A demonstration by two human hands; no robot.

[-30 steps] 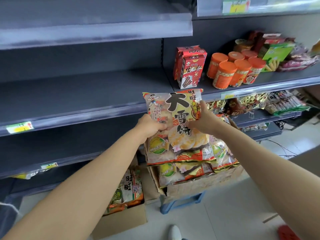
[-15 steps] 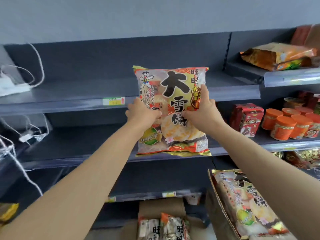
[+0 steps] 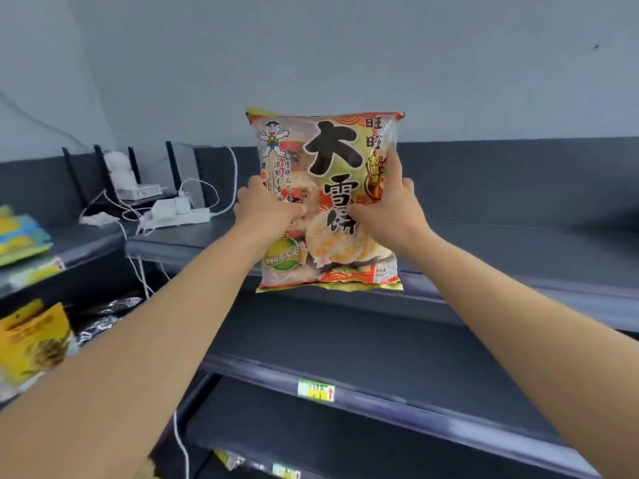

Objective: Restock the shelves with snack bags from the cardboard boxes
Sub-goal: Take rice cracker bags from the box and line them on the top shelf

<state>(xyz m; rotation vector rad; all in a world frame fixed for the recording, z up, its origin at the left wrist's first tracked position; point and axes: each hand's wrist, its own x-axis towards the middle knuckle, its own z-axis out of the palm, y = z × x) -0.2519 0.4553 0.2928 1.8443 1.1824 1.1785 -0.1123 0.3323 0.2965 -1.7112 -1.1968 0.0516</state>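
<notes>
We've got one snack bag [image 3: 326,202] pinched upright by left hand [image 3: 268,210] and right hand [image 3: 390,209] above the top shelf [image 3: 518,243] — not yet placed, shelves below it bare.

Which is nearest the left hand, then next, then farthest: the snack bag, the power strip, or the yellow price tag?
1. The snack bag: the left hand grips its left edge.
2. The power strip: off to the hand's left, on the top shelf.
3. The price tag: well below the hand, on the front edge of a lower shelf.
</notes>
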